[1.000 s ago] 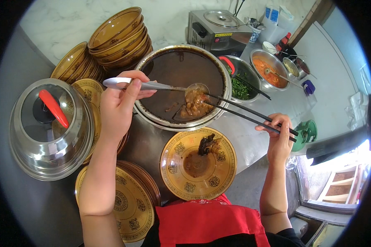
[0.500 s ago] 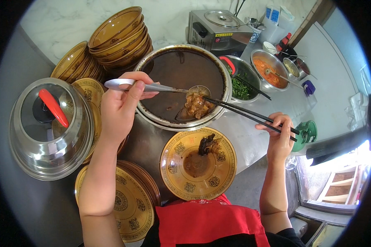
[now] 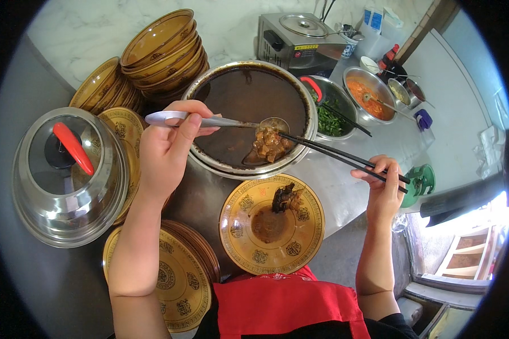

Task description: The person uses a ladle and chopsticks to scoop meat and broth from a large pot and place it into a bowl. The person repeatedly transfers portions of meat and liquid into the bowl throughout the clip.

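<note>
My left hand (image 3: 172, 138) is closed round the pale handle of a metal ladle (image 3: 237, 122), its bowl over the near right part of a large steel pot (image 3: 310, 127) of dark brown broth (image 3: 237, 104). My right hand (image 3: 383, 181) grips a pair of black chopsticks (image 3: 336, 153). Their tips touch brown chunks of what looks like stewed meat (image 3: 270, 146) at the ladle, above the broth surface. In front of the pot sits a yellow-brown patterned bowl (image 3: 240, 240), holding a little brown sauce and a dark piece of food (image 3: 287, 199) on its far right side.
Bowl stacks (image 3: 164, 62) rise at the back left. A steel lid with a red handle (image 3: 73, 150) lies left, near stacked plates (image 3: 181, 271). Right of the pot are pans of chopped greens (image 3: 333, 121) and orange-red food (image 3: 359, 93). A steel appliance (image 3: 297, 42) stands behind.
Both hands keep nearly the same place. The meat chunks at the ladle have shifted slightly under the chopstick tips.
</note>
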`<state>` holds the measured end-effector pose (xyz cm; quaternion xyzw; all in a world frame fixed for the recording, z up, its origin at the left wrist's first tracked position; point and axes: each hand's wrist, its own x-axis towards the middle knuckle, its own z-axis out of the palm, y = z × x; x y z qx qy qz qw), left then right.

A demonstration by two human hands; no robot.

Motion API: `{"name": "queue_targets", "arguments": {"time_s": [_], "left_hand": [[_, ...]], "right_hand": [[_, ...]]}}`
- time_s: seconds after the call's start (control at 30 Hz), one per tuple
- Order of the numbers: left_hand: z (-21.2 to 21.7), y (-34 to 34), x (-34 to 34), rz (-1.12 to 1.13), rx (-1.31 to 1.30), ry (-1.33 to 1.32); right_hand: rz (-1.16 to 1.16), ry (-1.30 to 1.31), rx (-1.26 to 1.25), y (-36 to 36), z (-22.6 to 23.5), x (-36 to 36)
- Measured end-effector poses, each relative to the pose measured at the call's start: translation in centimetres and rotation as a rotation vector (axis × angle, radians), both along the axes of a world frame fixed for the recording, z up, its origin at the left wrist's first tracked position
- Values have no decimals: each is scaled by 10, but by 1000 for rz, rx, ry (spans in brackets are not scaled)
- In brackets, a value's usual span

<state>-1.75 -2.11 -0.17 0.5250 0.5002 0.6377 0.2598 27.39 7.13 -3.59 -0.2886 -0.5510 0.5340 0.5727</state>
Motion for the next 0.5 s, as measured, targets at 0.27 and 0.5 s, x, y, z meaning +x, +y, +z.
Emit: {"name": "queue_targets", "arguments": {"time_s": [0.27,0.5], "left_hand": [[0,0,2,-27,40,4],[0,0,2,-20,52,16]], "right_hand": [[-11,-12,-24,2,0,11],[81,-38,83,-1,-5,4]]}}
